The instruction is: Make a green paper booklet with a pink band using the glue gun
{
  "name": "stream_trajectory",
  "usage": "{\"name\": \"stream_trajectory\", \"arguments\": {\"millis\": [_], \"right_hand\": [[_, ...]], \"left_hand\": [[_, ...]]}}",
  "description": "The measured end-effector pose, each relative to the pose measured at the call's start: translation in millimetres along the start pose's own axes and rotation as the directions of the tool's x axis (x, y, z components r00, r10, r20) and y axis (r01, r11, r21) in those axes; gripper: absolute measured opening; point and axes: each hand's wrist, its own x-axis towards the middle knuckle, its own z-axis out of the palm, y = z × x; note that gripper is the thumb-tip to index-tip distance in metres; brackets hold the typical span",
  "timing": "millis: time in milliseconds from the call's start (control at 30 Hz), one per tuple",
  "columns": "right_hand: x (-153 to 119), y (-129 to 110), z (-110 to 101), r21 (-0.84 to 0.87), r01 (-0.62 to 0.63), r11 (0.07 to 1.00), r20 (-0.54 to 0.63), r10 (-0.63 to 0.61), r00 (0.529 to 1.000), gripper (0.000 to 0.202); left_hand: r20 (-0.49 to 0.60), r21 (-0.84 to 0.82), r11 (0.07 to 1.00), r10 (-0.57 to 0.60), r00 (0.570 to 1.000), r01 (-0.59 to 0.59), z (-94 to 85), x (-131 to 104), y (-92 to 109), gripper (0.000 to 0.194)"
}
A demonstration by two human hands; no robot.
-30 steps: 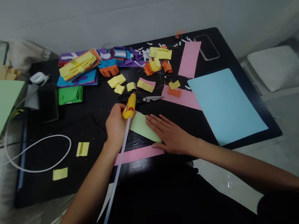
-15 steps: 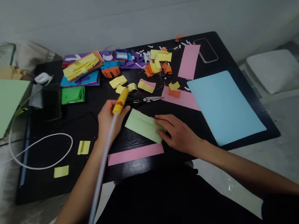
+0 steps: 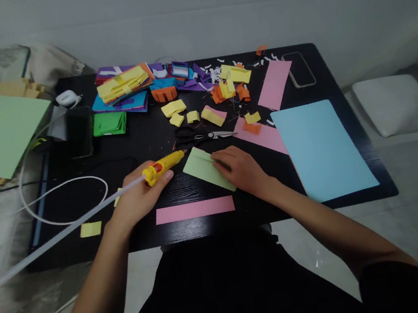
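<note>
Card (image 3: 205, 171), pale green, lay slanted on the near side of the scissors (image 3: 223, 134). Left to right: clear stick (image 3: 67, 230), well left of the scissors, passed close by the white cable (image 3: 76, 179) and ran into the yellow gun (image 3: 164, 166). Left hand (image 3: 138, 195), left of the scissors, was closed round the gun. Pink strip (image 3: 195, 210) lay nearer the body than the scissors. Right hand (image 3: 244, 169), near-right of the scissors, had fingers curled over the card; pinch or light rest, could not tell. Blue sheet (image 3: 325, 150) lay right of the scissors. Risks: a dip of the gun could drip on card or fingers; a swing could snag stick on cable; loose fingers could let the card skid. Writing, brands: none legible.
</note>
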Motion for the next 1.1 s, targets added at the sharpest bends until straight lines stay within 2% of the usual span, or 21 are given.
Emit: {"name": "stream_trajectory", "arguments": {"millis": [133,333,500,700,1100], "right_hand": [[4,-2,-6,0.045,-0.049,0.998,0.005,0.048,0.999,0.02],[4,-3,-10,0.072,-0.088,0.994,0.019,0.087,0.996,0.02],[1,-1,-2,0.074,-0.094,0.993,-0.02,0.096,0.995,0.02],[-4,1,7,0.056,-0.045,0.997,-0.083,0.049,0.995,0.023],[-5,0,9,0.051,-0.035,0.998,-0.081,0.039,0.996,0.028]], "left_hand": [[0.062,0.048,0.984,0.17,0.983,-0.173,3.7,-5,4,0.028],[0.106,0.023,0.958,0.283,0.953,-0.287,16.7,-7,6,0.025],[0.13,0.024,0.954,0.292,0.948,-0.297,27.9,-6,3,0.021],[0.119,0.004,0.955,0.293,0.949,-0.296,29.6,-6,5,0.021],[0.142,0.072,0.959,0.263,0.954,-0.275,32.7,-6,5,0.024]]}}
